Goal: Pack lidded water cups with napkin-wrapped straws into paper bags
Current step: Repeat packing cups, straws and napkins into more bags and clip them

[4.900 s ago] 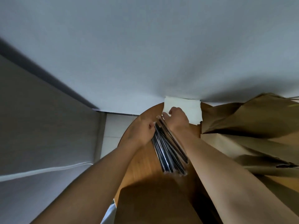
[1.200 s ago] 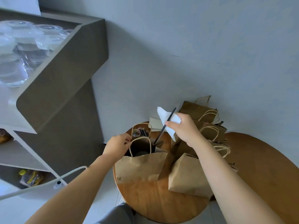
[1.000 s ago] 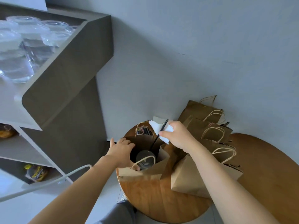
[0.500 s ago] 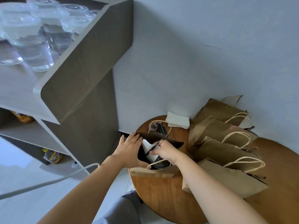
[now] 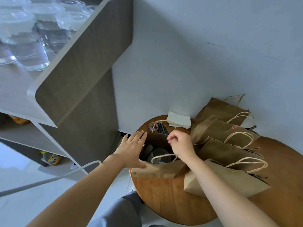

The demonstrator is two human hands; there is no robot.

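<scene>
The left hand (image 5: 131, 149) lay flat, fingers straight, against the left wall of the open paper bag (image 5: 157, 168), while the right hand (image 5: 181, 145) hovered over its mouth with fingers curled, gripping nothing visible. A lidded cup (image 5: 159, 157) sat inside the bag on the round table (image 5: 165, 199). Beyond lay black straws (image 5: 162, 129) and a napkin stack (image 5: 179, 122), closed bags (image 5: 229, 163) to the right.

Round wooden desk (image 5: 164, 199); grey shelf unit (image 5: 85, 66) left of it; white cable (image 5: 49, 181); yellow packets (image 5: 51, 158) on lowest shelf; small container of clips (image 5: 152, 126) on desk.
</scene>
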